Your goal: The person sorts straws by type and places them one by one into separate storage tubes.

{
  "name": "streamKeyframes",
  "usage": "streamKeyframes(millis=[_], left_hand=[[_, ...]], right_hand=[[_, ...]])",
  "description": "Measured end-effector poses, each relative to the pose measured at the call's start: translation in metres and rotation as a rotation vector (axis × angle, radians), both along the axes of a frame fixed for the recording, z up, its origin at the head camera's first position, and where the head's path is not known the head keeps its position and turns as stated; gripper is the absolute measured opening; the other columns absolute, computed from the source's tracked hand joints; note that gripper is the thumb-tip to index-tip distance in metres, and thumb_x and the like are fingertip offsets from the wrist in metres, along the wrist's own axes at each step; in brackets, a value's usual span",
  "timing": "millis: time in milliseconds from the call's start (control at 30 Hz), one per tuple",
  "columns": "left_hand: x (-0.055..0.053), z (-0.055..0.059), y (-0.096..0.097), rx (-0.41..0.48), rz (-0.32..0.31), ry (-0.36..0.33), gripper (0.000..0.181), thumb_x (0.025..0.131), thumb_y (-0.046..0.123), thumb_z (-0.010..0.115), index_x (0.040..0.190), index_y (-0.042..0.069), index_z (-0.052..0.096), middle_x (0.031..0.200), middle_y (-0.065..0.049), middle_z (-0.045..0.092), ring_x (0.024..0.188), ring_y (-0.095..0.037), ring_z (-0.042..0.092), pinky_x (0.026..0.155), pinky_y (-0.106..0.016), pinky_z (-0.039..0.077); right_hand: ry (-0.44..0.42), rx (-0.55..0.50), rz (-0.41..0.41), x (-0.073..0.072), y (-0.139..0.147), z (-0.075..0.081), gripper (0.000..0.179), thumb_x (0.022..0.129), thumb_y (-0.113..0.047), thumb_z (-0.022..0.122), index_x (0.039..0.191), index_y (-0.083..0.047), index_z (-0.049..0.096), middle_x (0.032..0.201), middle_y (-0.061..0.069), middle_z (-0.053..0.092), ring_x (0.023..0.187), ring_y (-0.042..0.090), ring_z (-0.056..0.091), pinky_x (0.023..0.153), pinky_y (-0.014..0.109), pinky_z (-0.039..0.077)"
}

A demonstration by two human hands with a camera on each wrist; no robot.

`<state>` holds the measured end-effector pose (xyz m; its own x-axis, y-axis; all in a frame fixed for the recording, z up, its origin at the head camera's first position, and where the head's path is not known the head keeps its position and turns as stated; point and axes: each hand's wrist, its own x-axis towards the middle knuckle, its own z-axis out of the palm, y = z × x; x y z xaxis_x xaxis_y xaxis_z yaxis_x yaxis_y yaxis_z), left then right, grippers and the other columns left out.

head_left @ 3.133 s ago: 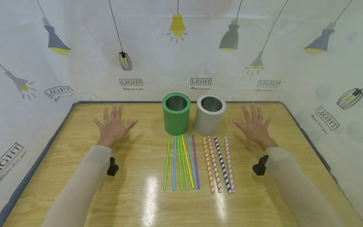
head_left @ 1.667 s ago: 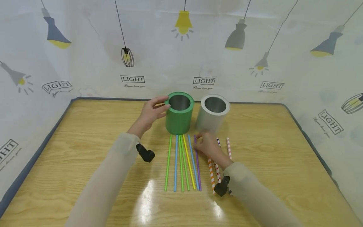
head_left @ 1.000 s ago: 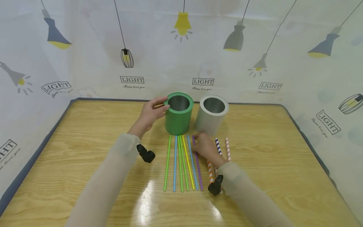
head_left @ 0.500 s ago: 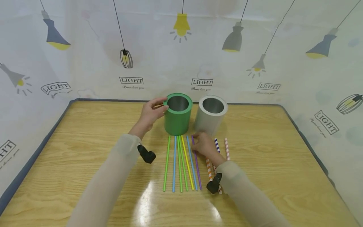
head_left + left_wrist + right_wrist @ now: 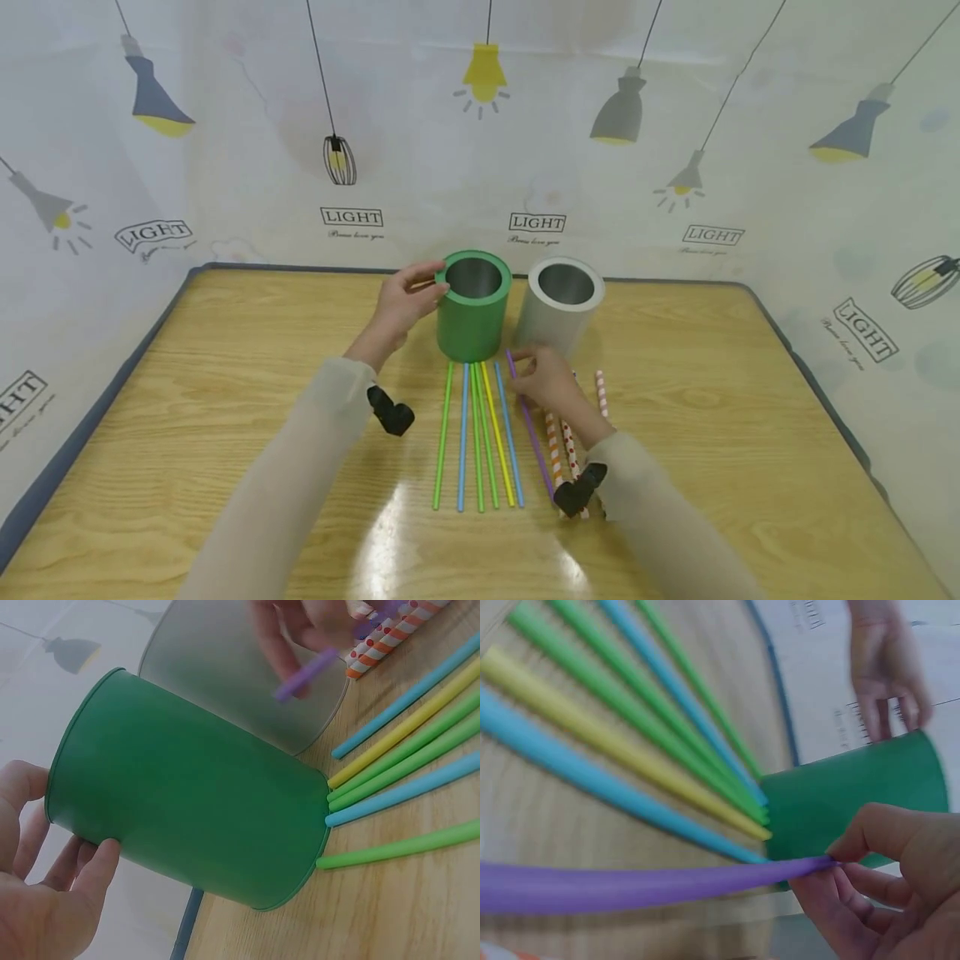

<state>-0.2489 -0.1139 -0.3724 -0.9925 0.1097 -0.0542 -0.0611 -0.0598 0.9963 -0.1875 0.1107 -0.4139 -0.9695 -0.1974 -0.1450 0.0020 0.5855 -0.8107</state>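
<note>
My right hand (image 5: pixel 547 379) pinches a thin purple straw (image 5: pixel 531 421) near its far end, between thumb and fingertips. In the right wrist view the purple straw (image 5: pixel 652 883) runs back from the pinch toward the camera. At the left side of the green can (image 5: pixel 471 325), my left hand (image 5: pixel 401 307) holds the upper rim with thumb and fingers. A light grey can (image 5: pixel 551 321) stands upright just to its right. Before the green can lie several plain straws: green, blue and yellow (image 5: pixel 498 437). Patterned paper straws (image 5: pixel 555 450) lie partly hidden beneath my right forearm.
The wooden table (image 5: pixel 285 333) has a dark edge, with a lamp-printed white sheet (image 5: pixel 420 125) rising behind and at both sides. Black cameras sit on the left wrist (image 5: pixel 392 410) and right wrist (image 5: pixel 581 490).
From lying spread on the table, both hands came inward, the left to the green can, the right to the purple straw. The purple straw has now swung away from the blue one, its near end rightward.
</note>
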Motion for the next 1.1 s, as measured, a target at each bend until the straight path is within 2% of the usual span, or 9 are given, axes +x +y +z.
streamKeyframes(millis=[67,167,333,500,667,800,967,1100], left_hand=[[0.000,-0.001,0.000,0.002,0.002,-0.001,0.041,0.088,0.009,0.062,0.128,0.007,0.053,0.127,-0.012,0.048,0.116,-0.024,0.048,0.087,-0.029,0.049],[-0.001,-0.002,-0.001,0.000,0.006,-0.002,0.041,0.088,0.009,0.062,0.128,0.008,0.053,0.127,-0.012,0.048,0.116,-0.024,0.048,0.088,-0.029,0.049],[-0.001,-0.003,-0.001,-0.005,0.018,-0.006,0.041,0.087,0.010,0.062,0.128,0.008,0.053,0.127,-0.012,0.048,0.116,-0.024,0.049,0.088,-0.029,0.048],[0.000,-0.003,-0.001,-0.001,0.027,-0.012,0.041,0.087,0.009,0.063,0.126,0.009,0.055,0.126,-0.010,0.050,0.114,-0.023,0.050,0.086,-0.028,0.049],[0.000,-0.002,0.001,0.009,0.029,-0.003,0.040,0.086,0.008,0.064,0.125,0.010,0.055,0.125,-0.010,0.051,0.114,-0.023,0.051,0.086,-0.028,0.050],[0.000,-0.001,0.002,0.003,0.027,0.003,0.040,0.087,0.009,0.063,0.126,0.010,0.055,0.126,-0.011,0.050,0.114,-0.023,0.050,0.087,-0.029,0.049],[0.001,-0.001,0.001,0.010,0.027,-0.006,0.040,0.087,0.009,0.063,0.126,0.010,0.055,0.125,-0.010,0.050,0.114,-0.022,0.050,0.086,-0.028,0.050],[0.003,0.000,0.001,0.019,0.020,-0.005,0.041,0.087,0.007,0.062,0.127,0.008,0.054,0.126,-0.012,0.050,0.115,-0.023,0.050,0.087,-0.028,0.049]], right_hand=[[-0.002,-0.094,0.016,0.001,0.003,0.013,0.045,0.072,0.006,0.058,0.117,0.008,0.055,0.066,0.010,0.058,0.049,0.014,0.053,0.048,0.034,0.054],[0.021,-0.189,0.040,0.001,0.007,0.034,0.046,0.072,0.008,0.055,0.118,0.008,0.053,0.071,0.010,0.055,0.055,0.014,0.053,0.056,0.043,0.056],[0.114,-0.259,0.082,-0.009,0.010,0.068,0.047,0.074,0.009,0.054,0.121,0.005,0.052,0.074,0.012,0.056,0.062,0.021,0.058,0.058,0.044,0.056],[0.212,-0.290,0.092,-0.030,0.012,0.094,0.045,0.077,0.008,0.055,0.122,0.003,0.052,0.079,0.015,0.056,0.068,0.023,0.060,0.057,0.039,0.057],[0.245,-0.353,0.037,-0.055,0.004,0.117,0.044,0.080,0.006,0.056,0.123,0.002,0.052,0.078,0.010,0.055,0.065,0.015,0.059,0.056,0.036,0.057],[0.278,-0.391,0.002,-0.074,-0.009,0.138,0.040,0.082,0.005,0.058,0.121,0.000,0.053,0.076,0.007,0.053,0.065,0.016,0.058,0.055,0.033,0.056],[0.276,-0.442,-0.009,-0.093,-0.025,0.167,0.040,0.083,0.004,0.058,0.121,-0.004,0.054,0.078,0.008,0.052,0.066,0.017,0.057,0.058,0.033,0.057],[0.283,-0.445,-0.020,-0.107,-0.037,0.181,0.041,0.084,0.002,0.058,0.123,-0.009,0.054,0.081,0.008,0.052,0.071,0.020,0.059,0.062,0.034,0.057]])
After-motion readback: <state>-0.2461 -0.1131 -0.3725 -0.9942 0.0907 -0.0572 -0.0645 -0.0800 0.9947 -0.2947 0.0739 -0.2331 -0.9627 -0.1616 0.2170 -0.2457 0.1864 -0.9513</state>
